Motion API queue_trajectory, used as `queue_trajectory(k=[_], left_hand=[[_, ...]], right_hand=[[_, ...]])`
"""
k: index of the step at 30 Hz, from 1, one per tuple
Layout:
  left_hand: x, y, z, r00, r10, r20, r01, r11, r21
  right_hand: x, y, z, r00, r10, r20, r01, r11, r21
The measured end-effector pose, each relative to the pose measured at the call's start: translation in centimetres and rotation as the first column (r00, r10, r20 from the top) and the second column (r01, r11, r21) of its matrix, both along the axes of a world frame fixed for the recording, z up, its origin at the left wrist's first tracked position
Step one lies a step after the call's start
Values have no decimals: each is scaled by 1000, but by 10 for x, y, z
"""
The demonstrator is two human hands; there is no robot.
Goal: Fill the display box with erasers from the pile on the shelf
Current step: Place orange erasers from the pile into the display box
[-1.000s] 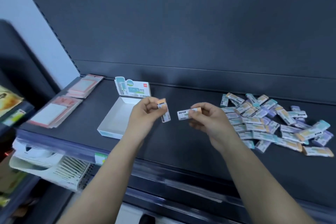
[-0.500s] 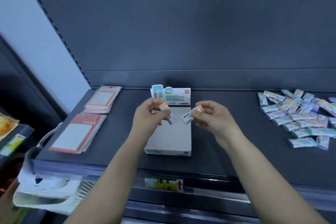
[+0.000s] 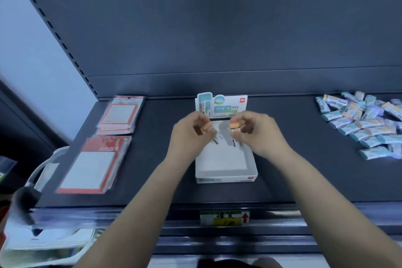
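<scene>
The white display box (image 3: pixel 226 175) stands open at the middle of the dark shelf, its printed header card upright at the back. My left hand (image 3: pixel 191 135) pinches an orange-tipped eraser (image 3: pixel 208 129) over the box's far end. My right hand (image 3: pixel 258 135) pinches a second orange-tipped eraser (image 3: pixel 235 129) beside it, also above the box. Both erasers point down toward the box floor. The pile of wrapped erasers (image 3: pixel 367 126) lies on the shelf at the far right, away from both hands.
Two stacks of red-framed packets (image 3: pixel 93 165) lie on the shelf to the left of the box. A price label (image 3: pixel 224 218) sits on the shelf's front rail. White papers and a basket (image 3: pixel 39 235) show below at the lower left.
Both hands carried their erasers leftward from the pile side to over the box and tipped them downward. The view shifted so the box is now centred.
</scene>
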State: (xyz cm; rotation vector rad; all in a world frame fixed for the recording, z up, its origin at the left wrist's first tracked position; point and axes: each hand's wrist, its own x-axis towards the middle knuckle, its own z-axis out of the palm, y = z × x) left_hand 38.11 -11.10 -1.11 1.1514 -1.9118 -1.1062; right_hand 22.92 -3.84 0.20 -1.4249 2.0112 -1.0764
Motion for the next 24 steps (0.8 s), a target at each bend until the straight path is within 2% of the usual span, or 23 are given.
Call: queue_trajectory(k=[3, 6, 12, 16, 21, 24], left_hand=[[1, 1, -5, 995, -5, 95, 6, 1000, -10], [1, 2, -9, 981, -9, 195, 14, 1000, -28], [6, 0, -6, 916, 18, 401, 83, 969, -233], [9, -3, -6, 876, 24, 481, 135, 946, -294], [9, -3, -6, 762, 35, 646, 229, 919, -320], [9, -4, -6, 728, 44, 684, 287, 887, -362]], right_hand=[[2, 0, -2, 971, 96, -217, -72, 991, 114], [2, -2, -3, 922, 177, -346, -118, 976, 185], [0, -11, -11, 899, 219, -379, -141, 964, 224], [-4, -13, -20, 871, 239, -430, -164, 965, 204], [-7, -15, -31, 720, 298, -627, -210, 954, 212], [-6, -15, -30, 717, 281, -638, -186, 959, 213]])
